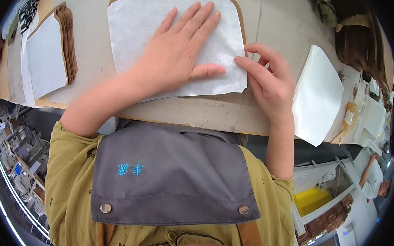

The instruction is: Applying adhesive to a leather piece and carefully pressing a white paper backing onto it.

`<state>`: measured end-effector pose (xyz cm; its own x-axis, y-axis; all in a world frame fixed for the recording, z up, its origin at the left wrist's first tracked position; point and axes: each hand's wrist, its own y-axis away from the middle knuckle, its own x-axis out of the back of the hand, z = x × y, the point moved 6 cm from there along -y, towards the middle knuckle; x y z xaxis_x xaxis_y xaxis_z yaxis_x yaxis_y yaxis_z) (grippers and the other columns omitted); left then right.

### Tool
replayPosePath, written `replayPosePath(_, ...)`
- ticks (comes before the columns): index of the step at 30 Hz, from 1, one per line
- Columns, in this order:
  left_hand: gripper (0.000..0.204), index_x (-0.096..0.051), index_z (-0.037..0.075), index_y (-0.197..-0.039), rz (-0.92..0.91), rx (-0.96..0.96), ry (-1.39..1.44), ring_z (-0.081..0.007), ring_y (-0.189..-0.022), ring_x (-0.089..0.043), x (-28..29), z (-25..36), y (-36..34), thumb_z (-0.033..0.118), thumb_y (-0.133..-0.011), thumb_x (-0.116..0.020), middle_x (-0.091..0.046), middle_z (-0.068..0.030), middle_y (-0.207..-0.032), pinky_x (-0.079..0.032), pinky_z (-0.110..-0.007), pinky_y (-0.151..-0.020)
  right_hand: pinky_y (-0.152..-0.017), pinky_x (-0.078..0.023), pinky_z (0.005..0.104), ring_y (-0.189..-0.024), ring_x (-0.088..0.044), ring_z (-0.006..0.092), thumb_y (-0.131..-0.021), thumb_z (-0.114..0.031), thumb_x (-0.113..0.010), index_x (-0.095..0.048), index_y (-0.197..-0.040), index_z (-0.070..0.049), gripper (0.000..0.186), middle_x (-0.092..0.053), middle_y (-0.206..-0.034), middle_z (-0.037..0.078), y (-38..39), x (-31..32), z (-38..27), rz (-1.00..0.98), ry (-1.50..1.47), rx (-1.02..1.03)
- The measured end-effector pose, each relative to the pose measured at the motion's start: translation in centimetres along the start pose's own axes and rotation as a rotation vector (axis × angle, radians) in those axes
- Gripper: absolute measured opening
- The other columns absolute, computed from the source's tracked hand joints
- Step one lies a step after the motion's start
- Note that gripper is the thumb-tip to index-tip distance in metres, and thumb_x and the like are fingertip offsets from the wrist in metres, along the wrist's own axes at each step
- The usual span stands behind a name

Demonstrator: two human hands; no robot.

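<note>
A white fabric-like sheet (135, 26) lies on a brown cardboard-coloured piece (240, 18) of the same shape, on the worktable. My left hand (178, 50) presses flat on the white sheet, fingers spread and pointing away from me. My right hand (270, 82) is at the sheet's right edge, thumb and forefinger pinching that edge near its lower right corner.
A stack of white sheets (318, 96) sits right of my right hand. At the left lies a pile of brown pieces (70, 40) topped by a white sheet (44, 57). More brown stacks (361, 42) stand at the far right. The table's near edge (197, 123) runs by my apron.
</note>
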<state>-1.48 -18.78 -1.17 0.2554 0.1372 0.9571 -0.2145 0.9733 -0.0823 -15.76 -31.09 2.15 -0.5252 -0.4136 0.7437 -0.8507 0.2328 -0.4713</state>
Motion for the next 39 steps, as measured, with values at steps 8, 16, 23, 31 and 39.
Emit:
replayPosePath(8, 0.115, -0.029, 0.006, -0.162, -0.162, -0.085, -0.023, -0.0322, -0.155, -0.028, -0.1, 2.6, 3.6, 0.088, -0.081, -0.041, -0.028, -0.0128, -0.168, -0.019, -0.055, -0.124, -0.062, -0.052, 0.0280, -0.072, -0.060, 0.0151, -0.066, -0.001, -0.068, -0.077, -0.094, -0.014, 0.032, -0.071, -0.110, -0.003, 0.7, 0.1, 0.3, -0.016, 0.066, 0.011)
replayPosePath(16, 0.111, -0.033, 0.007, -0.161, -0.190, -0.176, 0.011, -0.0272, -0.155, -0.028, -0.8, 5.0, 3.9, 0.085, -0.082, -0.044, -0.030, -0.0102, -0.168, -0.016, -0.054, -0.125, -0.063, -0.053, 0.0281, -0.074, -0.062, 0.0153, -0.069, -0.001, -0.071, -0.078, -0.096, -0.014, 0.030, -0.072, -0.112, -0.001, 1.4, 1.0, 0.4, 0.000, 0.125, -0.052)
replayPosePath(23, 0.109, -0.034, 0.005, -0.160, -0.222, -0.262, 0.069, -0.0262, -0.155, -0.028, -1.0, 6.3, 4.1, 0.082, -0.083, -0.044, -0.030, -0.0106, -0.168, -0.015, -0.053, -0.126, -0.065, -0.053, 0.0288, -0.076, -0.061, 0.0158, -0.075, 0.006, -0.077, -0.078, -0.100, -0.010, 0.029, -0.072, -0.112, 0.003, 2.9, 2.7, 1.5, 0.164, 0.048, -0.244)
replayPosePath(31, 0.104, -0.034, 0.008, -0.160, -0.274, -0.544, 0.219, -0.0261, -0.154, -0.030, -1.8, 8.4, 3.8, 0.076, -0.084, -0.052, -0.030, -0.0095, -0.168, -0.022, -0.050, -0.125, -0.066, -0.052, 0.0290, -0.077, -0.061, 0.0169, -0.078, 0.008, -0.076, -0.077, -0.100, -0.008, 0.027, -0.070, -0.110, 0.004, 2.9, 2.6, 2.3, 0.205, 0.032, -0.275)
replayPosePath(39, 0.103, -0.031, 0.006, -0.161, -0.113, -0.185, 0.011, -0.0299, -0.153, -0.031, 1.8, 1.4, -0.1, 0.073, -0.085, -0.054, -0.030, -0.0122, -0.167, -0.025, -0.052, -0.124, -0.063, -0.050, 0.0292, -0.074, -0.060, 0.0170, -0.077, 0.007, -0.077, -0.076, -0.098, -0.007, 0.025, -0.071, -0.109, 0.004, 3.2, 2.6, 2.6, 0.222, 0.045, -0.299)
